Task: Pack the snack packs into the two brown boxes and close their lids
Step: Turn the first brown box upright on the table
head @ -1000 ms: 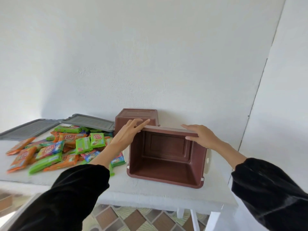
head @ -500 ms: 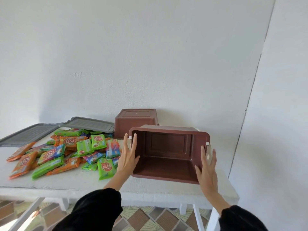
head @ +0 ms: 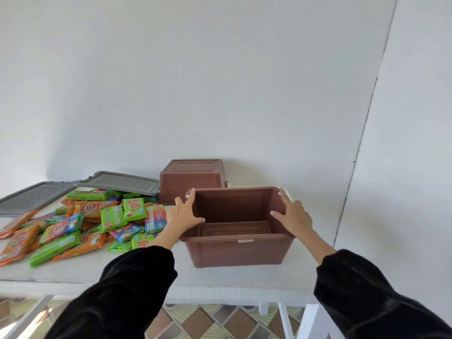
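Note:
An empty brown box [head: 238,252] stands upright on the white table, its opening facing up. My left hand [head: 183,214] grips its left rim, thumb inside the box. My right hand [head: 292,215] grips its right rim the same way. A second brown box [head: 192,179] lies upside down just behind it, against the wall. A heap of green and orange snack packs [head: 80,226] covers the table to the left of the boxes. Two grey lids [head: 119,182] lie behind the heap, one resting partly on the packs.
The white table [head: 137,275] ends close to me, with its front edge below the box. A white wall runs behind it, and another wall face stands to the right. Patterned floor tiles [head: 203,321] show under the table.
The front box was lying on its side with its opening towards me. Both hands have turned it upright and now hold its rims. The view has tilted down a little.

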Demonstrator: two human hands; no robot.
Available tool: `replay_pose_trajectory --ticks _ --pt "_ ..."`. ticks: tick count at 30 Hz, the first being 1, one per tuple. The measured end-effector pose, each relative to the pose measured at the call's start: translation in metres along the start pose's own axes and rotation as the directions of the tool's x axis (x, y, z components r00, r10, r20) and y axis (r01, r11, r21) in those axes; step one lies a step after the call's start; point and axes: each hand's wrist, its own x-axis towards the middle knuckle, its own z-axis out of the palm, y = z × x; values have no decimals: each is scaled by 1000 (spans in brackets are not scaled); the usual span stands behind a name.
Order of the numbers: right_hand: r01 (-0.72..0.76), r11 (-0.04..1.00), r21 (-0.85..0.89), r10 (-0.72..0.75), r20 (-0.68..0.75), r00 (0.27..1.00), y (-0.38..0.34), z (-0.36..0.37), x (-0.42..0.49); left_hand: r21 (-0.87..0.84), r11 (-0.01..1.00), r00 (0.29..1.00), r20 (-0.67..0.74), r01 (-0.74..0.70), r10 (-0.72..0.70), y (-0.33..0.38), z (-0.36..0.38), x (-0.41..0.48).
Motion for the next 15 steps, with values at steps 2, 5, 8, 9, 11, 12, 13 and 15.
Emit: replay_pose_trajectory --ticks 2,5,8,9,11,12,13,15 --pt "-21 999 -31 22 43 999 -1 1 5 -8 1000 996 85 -17 18 1 2 6" --pt "-22 993 -119 35 110 993 -4 0 9 -24 998 985 167 -51 54 1 3 12" --pt "-26 985 -170 50 138 989 -1 -1 11 -54 996 978 192 -71 80 3 2 16" --pt "-33 982 -184 60 145 988 2 -1 12 -59 995 978 190 -76 86 4 2 17" --pt "-49 980 -193 78 147 986 10 -1 17 -68 995 980 178 -80 91 8 3 17" --pt "-57 982 -179 84 146 986 12 0 19 -72 995 981 172 -76 87 9 3 17" --pt "-62 985 -160 86 148 985 14 2 20 -72 995 983 165 -71 82 10 4 18" --pt "-76 989 -128 97 164 982 15 2 21 -51 996 986 150 -71 78 10 4 18"
